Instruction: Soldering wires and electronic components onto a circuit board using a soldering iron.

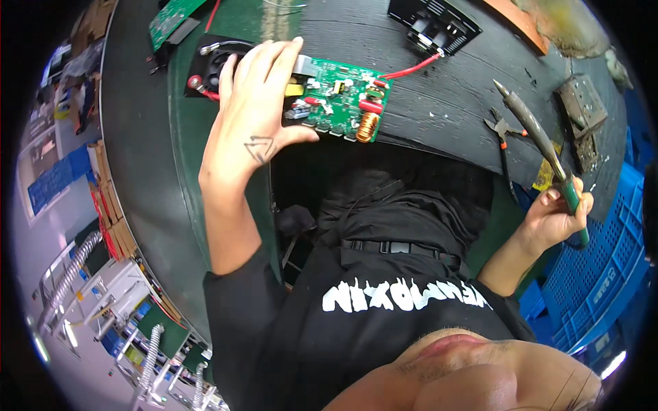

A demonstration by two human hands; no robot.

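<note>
My left hand (250,113) lies across a green circuit board (329,103), its fingers gripping the board's left part. A copper coil (368,127) and other small parts stand on the board. A black fan (212,72) with a red wire terminal (197,83) shows at the board's left end, partly under my fingers. From the board's right end a red wire (415,67) leads to a black panel with a socket (435,27). My right hand (554,216) is closed round the green handle of a soldering iron (541,137), whose tip points up and left, apart from the board.
Red-handled cutters (506,133) lie at the bench's right edge, beside a worn metal block (582,103). Blue crates (596,274) stand at the right. A second circuit board (171,27) lies at the far left of the dark bench (452,109).
</note>
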